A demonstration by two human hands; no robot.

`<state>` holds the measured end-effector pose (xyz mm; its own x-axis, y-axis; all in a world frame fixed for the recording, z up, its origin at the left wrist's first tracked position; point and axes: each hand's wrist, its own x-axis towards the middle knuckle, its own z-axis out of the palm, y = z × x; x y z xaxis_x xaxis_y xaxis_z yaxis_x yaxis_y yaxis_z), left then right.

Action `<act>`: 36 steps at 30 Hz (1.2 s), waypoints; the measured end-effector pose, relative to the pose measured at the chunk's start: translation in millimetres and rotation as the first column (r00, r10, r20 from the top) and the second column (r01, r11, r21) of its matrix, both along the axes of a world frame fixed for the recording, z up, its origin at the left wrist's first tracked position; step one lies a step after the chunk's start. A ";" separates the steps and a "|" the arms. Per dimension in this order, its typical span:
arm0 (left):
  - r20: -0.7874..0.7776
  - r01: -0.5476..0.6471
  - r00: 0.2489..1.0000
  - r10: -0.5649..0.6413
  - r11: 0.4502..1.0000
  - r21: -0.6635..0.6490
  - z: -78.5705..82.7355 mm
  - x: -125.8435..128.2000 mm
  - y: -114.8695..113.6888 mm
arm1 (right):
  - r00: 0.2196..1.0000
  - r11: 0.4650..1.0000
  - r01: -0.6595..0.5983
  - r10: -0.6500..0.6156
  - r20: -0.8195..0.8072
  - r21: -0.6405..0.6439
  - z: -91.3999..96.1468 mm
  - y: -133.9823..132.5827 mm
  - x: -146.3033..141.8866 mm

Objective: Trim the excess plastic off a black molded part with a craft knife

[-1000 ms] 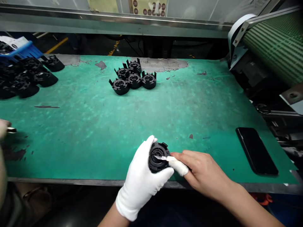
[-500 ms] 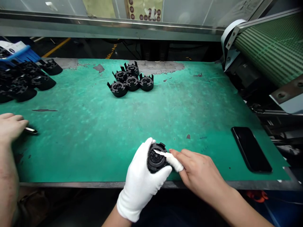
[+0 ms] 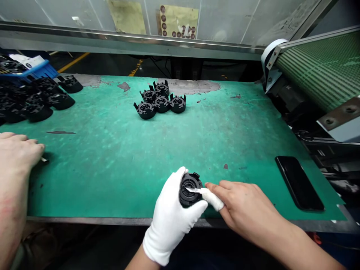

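In a white glove, my left hand [image 3: 171, 215] is wrapped round a round black plastic part [image 3: 189, 197] near the table's front edge. My bare right hand [image 3: 244, 204] grips a small knife [image 3: 206, 193] with a pale blade and a white-wrapped handle. The blade lies over the inner rings of the black part, its tip close to the centre; whether it touches cannot be made out. Farther back stands a cluster of several similar black parts [image 3: 161, 103] with upright tabs.
A co-worker's hand [image 3: 21, 152] rests at the left with a thin tool mostly hidden under it. Many black parts [image 3: 36, 105] crowd a blue bin [image 3: 42, 70] at the far left. A phone [image 3: 299, 183] lies at the right, below a green conveyor belt [image 3: 326, 63].
The view has shifted, so the table sits a little lower and to the right. Both my hands keep their grips. The co-worker's hand has moved right, covering more of its tool.
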<state>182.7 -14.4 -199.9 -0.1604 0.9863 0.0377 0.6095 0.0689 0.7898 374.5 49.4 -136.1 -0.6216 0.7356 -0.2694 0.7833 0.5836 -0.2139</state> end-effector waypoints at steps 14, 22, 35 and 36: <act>-0.011 -0.005 1.000 0.006 0.999 0.048 -1.6 2.4 -6.9 | 0.872 0.917 0.022 -0.213 -0.441 -0.398 -59.1 -27.0 24.3; -0.005 -0.056 0.998 0.056 0.994 -0.092 0.7 -2.4 -5.9 | 0.843 0.913 0.092 -0.284 -0.456 -0.397 -46.0 -44.3 5.6; -0.019 -0.025 1.000 0.023 0.995 -0.099 3.6 -3.1 -0.8 | 0.911 0.961 0.007 -0.121 -0.394 -0.277 -40.4 -34.1 4.2; -0.026 -0.021 0.999 0.018 0.996 -0.092 3.0 -3.6 -0.8 | 0.915 0.959 0.007 -0.120 -0.385 -0.284 -33.7 -29.4 4.5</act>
<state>179.0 -15.2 -196.9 -0.1798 0.9825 -0.0487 0.6268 0.1526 0.7641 379.0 19.9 -169.8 -0.6726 0.7108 -0.2058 0.6342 0.4105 -0.6552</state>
